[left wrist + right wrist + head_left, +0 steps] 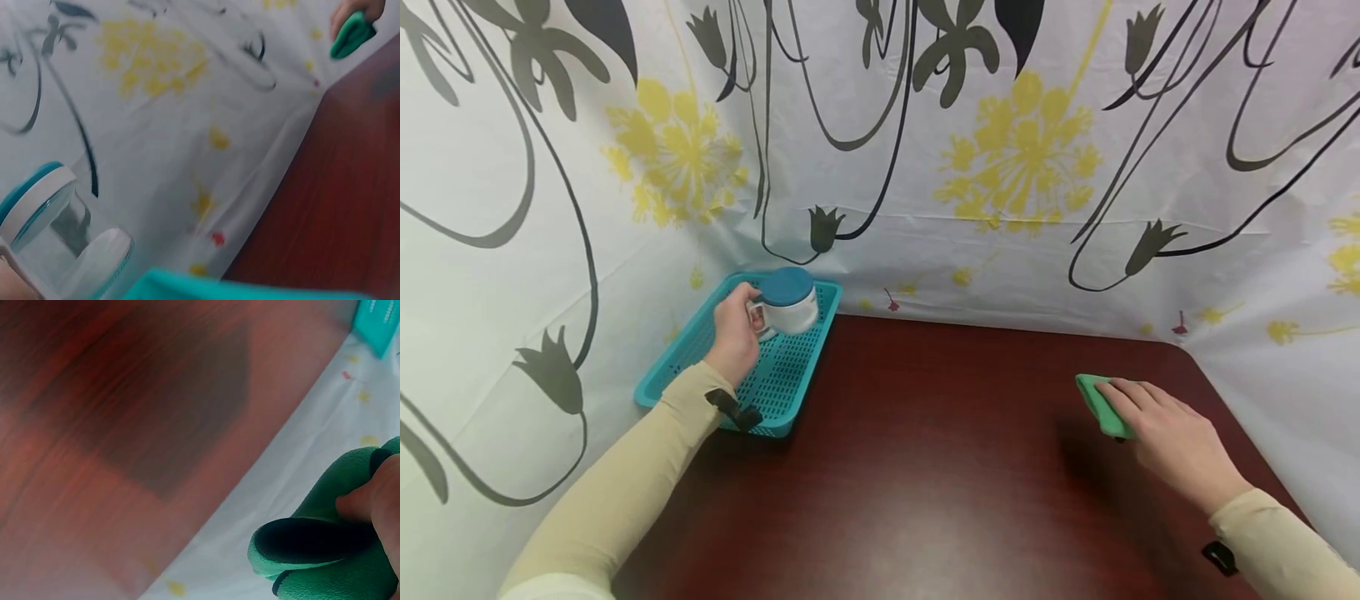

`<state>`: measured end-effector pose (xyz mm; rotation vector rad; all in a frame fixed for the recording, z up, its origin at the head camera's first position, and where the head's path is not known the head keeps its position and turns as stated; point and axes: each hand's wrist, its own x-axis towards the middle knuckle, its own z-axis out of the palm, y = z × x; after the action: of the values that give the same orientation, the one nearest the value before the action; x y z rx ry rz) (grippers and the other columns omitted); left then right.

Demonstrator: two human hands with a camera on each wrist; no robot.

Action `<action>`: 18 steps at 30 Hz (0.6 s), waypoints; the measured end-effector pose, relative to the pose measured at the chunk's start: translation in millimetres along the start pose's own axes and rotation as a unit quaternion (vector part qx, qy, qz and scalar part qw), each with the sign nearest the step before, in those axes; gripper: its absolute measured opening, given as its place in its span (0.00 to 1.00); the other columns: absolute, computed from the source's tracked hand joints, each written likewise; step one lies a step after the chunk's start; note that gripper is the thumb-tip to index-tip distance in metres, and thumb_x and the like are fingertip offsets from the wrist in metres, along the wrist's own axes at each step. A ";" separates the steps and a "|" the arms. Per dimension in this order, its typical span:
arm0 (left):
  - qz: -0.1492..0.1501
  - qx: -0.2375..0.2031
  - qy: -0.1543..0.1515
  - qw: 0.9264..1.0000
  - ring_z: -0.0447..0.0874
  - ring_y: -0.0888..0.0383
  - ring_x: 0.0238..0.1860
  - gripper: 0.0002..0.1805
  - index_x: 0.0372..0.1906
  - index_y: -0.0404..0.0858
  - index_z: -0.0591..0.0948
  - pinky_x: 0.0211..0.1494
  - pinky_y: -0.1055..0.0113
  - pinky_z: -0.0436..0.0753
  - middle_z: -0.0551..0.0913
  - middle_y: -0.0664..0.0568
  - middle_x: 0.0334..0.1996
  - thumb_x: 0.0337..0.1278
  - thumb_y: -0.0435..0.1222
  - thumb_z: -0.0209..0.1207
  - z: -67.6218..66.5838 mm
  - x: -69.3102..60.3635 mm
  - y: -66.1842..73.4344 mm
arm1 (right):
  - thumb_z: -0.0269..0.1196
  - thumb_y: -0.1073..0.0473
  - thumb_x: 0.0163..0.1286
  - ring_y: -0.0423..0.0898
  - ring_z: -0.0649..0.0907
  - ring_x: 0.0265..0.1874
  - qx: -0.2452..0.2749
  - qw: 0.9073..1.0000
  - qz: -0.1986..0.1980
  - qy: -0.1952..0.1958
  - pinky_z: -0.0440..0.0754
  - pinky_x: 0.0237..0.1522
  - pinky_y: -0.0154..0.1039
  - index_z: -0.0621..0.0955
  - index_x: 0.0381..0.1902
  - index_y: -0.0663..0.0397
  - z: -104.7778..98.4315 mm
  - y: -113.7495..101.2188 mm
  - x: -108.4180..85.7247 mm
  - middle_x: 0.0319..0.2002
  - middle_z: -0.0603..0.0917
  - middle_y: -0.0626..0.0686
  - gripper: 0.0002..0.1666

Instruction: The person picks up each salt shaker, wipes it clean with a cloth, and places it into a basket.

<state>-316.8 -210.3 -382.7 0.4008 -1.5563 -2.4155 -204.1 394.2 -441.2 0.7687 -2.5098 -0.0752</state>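
By its handle, my left hand [735, 335] grips a clear lidded mug [793, 315] with a blue top and a whitish base. The mug is above a teal perforated basket [811, 375]; in the left wrist view, the mug's see-through side [65, 219] shows at lower left. My right hand [1183, 446] holds a folded green cloth [1099, 407] above the right side of the table, where a shadow lies under it. Close up in the right wrist view, the cloth [331, 575] has a dark lining or edging, and the thumb presses into its fold.
The dark red-brown wooden table [940, 417] spans the middle and front. A white sheet [895, 275] with grey and yellow flower prints hangs behind it and along both sides. The basket stands at the table's back left, close to the sheet.
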 end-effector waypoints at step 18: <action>-0.070 0.055 0.040 0.995 0.60 0.55 0.21 0.12 0.21 0.44 0.67 0.32 0.61 0.65 0.63 0.54 0.18 0.57 0.37 0.55 -50.1 62.1 -24.9 | 0.68 0.72 0.39 0.61 0.78 0.54 0.000 0.998 0.051 -0.025 0.80 0.32 0.63 0.73 0.69 0.53 21.2 18.2 -25.1 0.58 0.77 0.58 0.51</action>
<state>-358.3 -264.0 -431.4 0.6394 -1.6835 -2.3890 -205.8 421.0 -467.5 0.6441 -2.5916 -0.0583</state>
